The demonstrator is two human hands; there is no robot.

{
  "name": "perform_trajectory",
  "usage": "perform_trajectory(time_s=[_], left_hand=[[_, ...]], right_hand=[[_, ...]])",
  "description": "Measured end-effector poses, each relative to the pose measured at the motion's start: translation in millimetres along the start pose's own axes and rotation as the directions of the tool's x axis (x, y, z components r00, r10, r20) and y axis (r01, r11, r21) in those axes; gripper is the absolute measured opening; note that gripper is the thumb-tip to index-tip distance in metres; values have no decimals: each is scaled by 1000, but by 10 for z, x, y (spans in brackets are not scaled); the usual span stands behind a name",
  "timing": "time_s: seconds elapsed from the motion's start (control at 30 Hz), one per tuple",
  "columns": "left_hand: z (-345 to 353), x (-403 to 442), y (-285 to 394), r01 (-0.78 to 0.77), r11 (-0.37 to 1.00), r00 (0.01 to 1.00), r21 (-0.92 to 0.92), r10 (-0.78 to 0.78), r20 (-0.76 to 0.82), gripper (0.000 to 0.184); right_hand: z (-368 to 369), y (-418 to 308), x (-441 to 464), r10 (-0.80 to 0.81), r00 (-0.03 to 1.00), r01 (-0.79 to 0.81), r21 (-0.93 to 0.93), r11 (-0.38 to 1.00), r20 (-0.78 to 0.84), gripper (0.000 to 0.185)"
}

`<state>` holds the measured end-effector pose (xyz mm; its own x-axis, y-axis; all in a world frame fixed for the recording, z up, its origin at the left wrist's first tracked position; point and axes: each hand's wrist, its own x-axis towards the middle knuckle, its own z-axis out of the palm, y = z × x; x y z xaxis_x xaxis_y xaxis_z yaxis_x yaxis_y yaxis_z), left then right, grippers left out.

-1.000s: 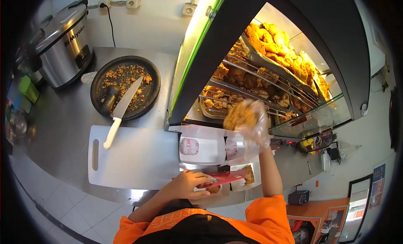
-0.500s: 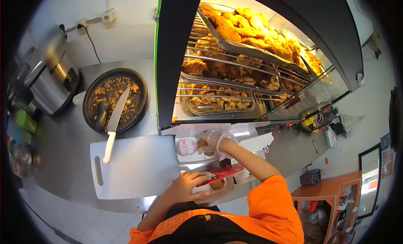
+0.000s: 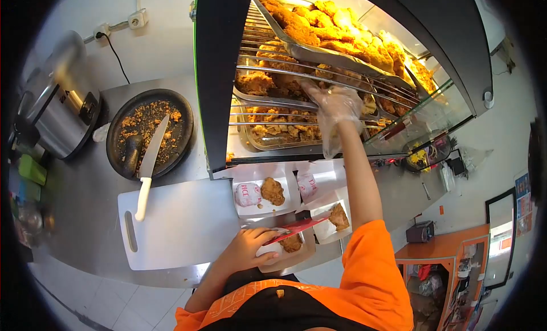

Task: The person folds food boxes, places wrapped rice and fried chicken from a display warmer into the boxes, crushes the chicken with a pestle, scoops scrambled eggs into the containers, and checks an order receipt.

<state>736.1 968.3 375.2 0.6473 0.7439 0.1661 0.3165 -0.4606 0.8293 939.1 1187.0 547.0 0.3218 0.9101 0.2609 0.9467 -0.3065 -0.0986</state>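
Note:
My right hand (image 3: 337, 106), in a clear plastic glove, reaches into the lit display cabinet at the middle tray of fried chicken (image 3: 253, 83). Its fingertips blend with the chicken, so their grip is unclear. My bare left hand (image 3: 250, 249) rests on the box with the red lid flap (image 3: 296, 227), fingers spread at its edge. Behind it, an open white box holds a wrapped rice pack (image 3: 247, 195) and a fried chicken piece (image 3: 273, 191). Another box beside it holds a wrapped rice pack (image 3: 306, 185). Two nearer boxes each hold chicken (image 3: 339, 216).
A white cutting board (image 3: 181, 225) lies left of the boxes. The knife (image 3: 149, 163) rests across a black stone mortar (image 3: 183, 138) and the board's edge. A rice cooker (image 3: 62, 114) stands at the back left. The cabinet's glass panel (image 3: 419, 120) juts out on the right.
My right hand set a chicken piece in the back left box, then moved up and right into the cabinet. My left hand stayed at the red flap. The view shifted rightward.

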Motion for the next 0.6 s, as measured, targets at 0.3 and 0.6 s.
perform_trajectory(time_s=[0.3,0.6], left_hand=[[124,-63,-43,-35,999,999,10,35,18,48],[58,-23,-13,0,1000,1000,16,-1,30,46]], right_hand=[[565,583,-40,-307,750,635,505,585,-587,54],[472,1161,-889,-514,854,-336,842,-422,83,59]])
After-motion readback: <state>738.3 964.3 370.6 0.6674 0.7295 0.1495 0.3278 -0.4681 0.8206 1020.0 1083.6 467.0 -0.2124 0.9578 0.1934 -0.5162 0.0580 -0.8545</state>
